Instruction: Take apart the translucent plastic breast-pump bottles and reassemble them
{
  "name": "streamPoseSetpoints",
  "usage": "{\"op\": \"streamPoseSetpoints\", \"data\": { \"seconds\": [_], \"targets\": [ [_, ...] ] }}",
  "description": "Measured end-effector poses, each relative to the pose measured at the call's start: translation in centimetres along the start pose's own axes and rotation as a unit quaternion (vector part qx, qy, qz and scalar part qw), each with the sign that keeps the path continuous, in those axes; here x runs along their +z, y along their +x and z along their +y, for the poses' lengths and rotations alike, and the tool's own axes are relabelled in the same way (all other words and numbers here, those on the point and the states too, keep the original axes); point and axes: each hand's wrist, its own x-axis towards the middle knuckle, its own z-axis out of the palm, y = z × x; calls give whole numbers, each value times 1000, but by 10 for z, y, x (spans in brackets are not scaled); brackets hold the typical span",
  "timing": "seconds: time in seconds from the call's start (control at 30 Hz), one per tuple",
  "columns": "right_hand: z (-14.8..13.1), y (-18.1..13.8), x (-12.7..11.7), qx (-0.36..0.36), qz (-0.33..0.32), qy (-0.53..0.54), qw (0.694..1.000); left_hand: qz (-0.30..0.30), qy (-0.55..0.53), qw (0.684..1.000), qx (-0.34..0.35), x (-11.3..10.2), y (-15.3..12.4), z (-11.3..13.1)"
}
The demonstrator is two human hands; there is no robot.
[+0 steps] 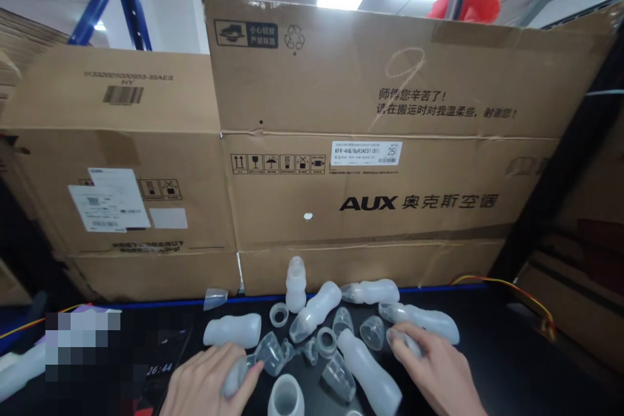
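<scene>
Several translucent white plastic bottles, clear caps and rings lie in a pile on a black table [497,351]. My left hand [207,383] is closed round one bottle [234,377] at the pile's left, next to a clear cap [271,352]. My right hand [439,374] curls its fingers over a small clear piece [403,340] at the pile's right, beside a lying bottle [424,320]. One bottle [295,283] stands upright at the back. Another bottle [233,330] lies flat to the left.
Large cardboard boxes [361,201] stand as a wall right behind the pile. A second box [121,169] stands to the left. A yellow cable [529,302] runs along the right. A blurred patch [80,344] covers the lower left. Blue rack posts [124,0] rise behind.
</scene>
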Motion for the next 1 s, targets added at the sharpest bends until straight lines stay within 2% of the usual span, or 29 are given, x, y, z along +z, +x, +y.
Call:
{"op": "streamPoseSetpoints", "data": {
  "seconds": [0.17,0.27,0.4,0.57,0.67,0.8,0.87,1.0],
  "targets": [
    [-21,-8,4,-45,11,-37,998,-58,18,998,-33,1,-2,4],
    [-24,-7,4,-30,-1,-38,999,-106,0,993,-49,-4,-2,4],
    [-8,-1,1,-17,-18,48,999,-125,-25,992,-19,-9,-4,0],
    [16,3,-3,11,-12,143,990,-146,-5,989,-5,-3,-7,-2],
    [18,0,0,-21,14,111,994,-122,-1,992,12,1,-6,2],
    [10,-6,4,-115,58,34,991,-61,-38,997,37,3,-5,7],
    [6,-8,5,-137,55,10,989,-45,-55,997,37,4,-4,10],
    [0,-8,6,-157,15,-71,985,-60,-43,997,11,9,-4,14]
  ]
}}
